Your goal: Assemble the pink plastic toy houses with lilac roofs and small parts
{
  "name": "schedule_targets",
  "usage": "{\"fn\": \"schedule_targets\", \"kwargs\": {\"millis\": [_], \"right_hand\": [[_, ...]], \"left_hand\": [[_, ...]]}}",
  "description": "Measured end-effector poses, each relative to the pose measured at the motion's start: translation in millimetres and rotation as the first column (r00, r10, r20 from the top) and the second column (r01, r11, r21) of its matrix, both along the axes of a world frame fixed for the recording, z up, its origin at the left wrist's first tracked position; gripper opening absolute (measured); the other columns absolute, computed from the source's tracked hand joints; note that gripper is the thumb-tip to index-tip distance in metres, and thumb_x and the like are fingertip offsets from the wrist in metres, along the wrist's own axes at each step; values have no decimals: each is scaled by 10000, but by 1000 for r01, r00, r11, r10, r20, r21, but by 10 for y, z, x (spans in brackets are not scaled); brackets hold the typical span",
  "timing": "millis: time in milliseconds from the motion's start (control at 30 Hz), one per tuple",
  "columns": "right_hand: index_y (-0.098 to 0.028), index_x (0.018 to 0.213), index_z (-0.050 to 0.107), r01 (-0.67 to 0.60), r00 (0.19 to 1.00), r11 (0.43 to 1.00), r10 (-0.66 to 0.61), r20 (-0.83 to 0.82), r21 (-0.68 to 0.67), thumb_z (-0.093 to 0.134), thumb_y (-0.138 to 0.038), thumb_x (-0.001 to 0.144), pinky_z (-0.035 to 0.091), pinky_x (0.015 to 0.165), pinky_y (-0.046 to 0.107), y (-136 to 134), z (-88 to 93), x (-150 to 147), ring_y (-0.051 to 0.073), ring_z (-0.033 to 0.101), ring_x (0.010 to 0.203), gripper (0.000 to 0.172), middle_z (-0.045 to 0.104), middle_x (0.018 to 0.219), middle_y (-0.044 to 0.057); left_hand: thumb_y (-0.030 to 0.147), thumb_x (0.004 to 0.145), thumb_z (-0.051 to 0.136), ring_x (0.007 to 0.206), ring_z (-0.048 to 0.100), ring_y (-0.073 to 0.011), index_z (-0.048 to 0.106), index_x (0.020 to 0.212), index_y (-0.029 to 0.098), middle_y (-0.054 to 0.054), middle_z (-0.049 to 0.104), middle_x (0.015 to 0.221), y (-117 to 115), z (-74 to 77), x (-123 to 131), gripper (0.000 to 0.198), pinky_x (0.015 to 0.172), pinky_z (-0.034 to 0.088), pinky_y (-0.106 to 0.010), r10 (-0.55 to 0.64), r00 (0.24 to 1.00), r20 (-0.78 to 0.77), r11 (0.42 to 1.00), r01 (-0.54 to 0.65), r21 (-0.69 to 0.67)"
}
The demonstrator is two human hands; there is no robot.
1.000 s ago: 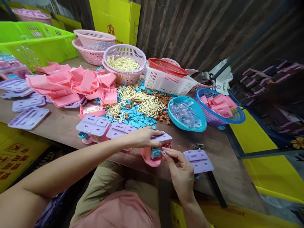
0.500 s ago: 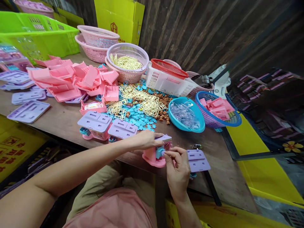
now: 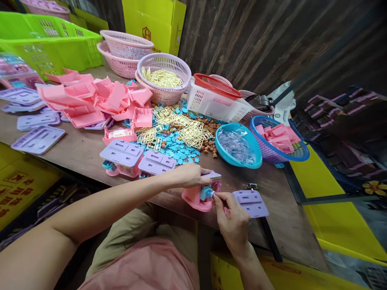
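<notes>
A small pink toy unit (image 3: 198,196) with a lilac top and a blue front part stands at the near edge of the wooden table (image 3: 75,153). My left hand (image 3: 189,176) lies over its top and grips it. My right hand (image 3: 232,219) pinches at the blue part on its front with thumb and forefinger; what the fingertips hold is too small to name. A loose lilac panel (image 3: 251,202) lies just right of that hand. Two assembled lilac-topped units (image 3: 122,155) (image 3: 157,162) stand to the left.
Blue chips (image 3: 175,147), gold frames (image 3: 181,125) and brown bits litter the middle. A cyan bowl of clear parts (image 3: 237,145), a blue basket of pink parts (image 3: 278,139), pink panels (image 3: 90,98), lilac panels (image 3: 38,139), baskets, green crate (image 3: 45,44) surround.
My right hand has shifted from beside the lilac panel to the blue front part of the pink unit and pinches there. My left hand stays on top of the unit.
</notes>
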State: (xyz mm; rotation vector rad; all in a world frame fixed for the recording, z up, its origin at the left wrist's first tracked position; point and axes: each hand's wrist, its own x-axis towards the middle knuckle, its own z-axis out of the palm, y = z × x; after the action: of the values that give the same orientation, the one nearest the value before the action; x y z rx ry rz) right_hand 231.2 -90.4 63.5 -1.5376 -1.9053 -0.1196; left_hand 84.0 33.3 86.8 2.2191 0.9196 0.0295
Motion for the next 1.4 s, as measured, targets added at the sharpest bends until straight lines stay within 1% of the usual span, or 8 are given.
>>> {"fn": "schedule_targets", "kwargs": {"millis": [433,667,867,933,1033,1100,1233,1400], "right_hand": [[-211,790,552,6,992,994,-19,-121,-113,482,-245,895,455,531,227,29,14,-34,133,618,555,131,644,651,1],[-193,803,514,-67,991,996,61,119,50,437,-155,910,430,567,232,58,12,-53,132,579,587,137,596,641,15],[-206,773,503,-8,999,999,6,43,48,446,-157,899,423,549,233,51,-109,-157,127,550,540,147,585,625,5],[-212,729,498,-4,1000,1000,3,-29,-8,438,-179,897,419,535,233,7,-133,-197,127,545,530,182,581,611,3],[-213,671,508,-105,988,967,74,-138,-233,449,-236,890,399,490,219,-10,-64,-122,120,541,509,227,583,584,-13],[-213,667,533,-109,988,927,60,-145,-358,458,-283,882,398,492,220,88,44,56,123,547,513,237,597,586,-22],[-211,819,600,79,995,894,-48,82,-441,474,-196,818,418,575,248,591,211,513,162,604,627,126,660,713,4],[-207,861,656,-18,965,796,173,198,-606,575,40,592,341,531,216,1209,112,655,118,562,582,374,645,790,4]], "left_hand": [[511,854,374,897,634,-231,463,1325,282,-74,673,1110,51,-2,22,532,675,419,-244,-25,999,-21,999,25,20],[485,866,366,791,636,-208,505,1296,266,-68,707,986,22,35,32,502,623,411,-233,-21,999,-38,998,23,54],[516,882,329,778,628,-202,481,1307,310,-55,698,957,19,-16,10,496,631,417,-238,-18,1000,4,999,18,47],[501,886,348,838,618,-217,435,1336,321,-67,668,1014,-1,-42,-14,492,689,438,-261,-40,999,-13,993,41,108],[530,867,396,964,570,-282,397,1355,336,-119,581,1098,-85,-114,-72,525,769,458,-354,-108,991,-74,945,125,301],[538,858,422,1026,530,-309,389,1354,352,-141,524,1149,-164,-192,-113,531,801,454,-398,-182,980,-83,884,200,422],[545,841,467,1201,417,-351,302,1394,345,-173,376,1360,-269,-296,-222,610,940,364,-479,-260,964,-46,774,237,588],[473,785,609,1389,133,-316,148,1445,270,-160,217,1497,-96,-149,-675,831,1091,105,-508,-269,954,-129,712,287,640]]}}
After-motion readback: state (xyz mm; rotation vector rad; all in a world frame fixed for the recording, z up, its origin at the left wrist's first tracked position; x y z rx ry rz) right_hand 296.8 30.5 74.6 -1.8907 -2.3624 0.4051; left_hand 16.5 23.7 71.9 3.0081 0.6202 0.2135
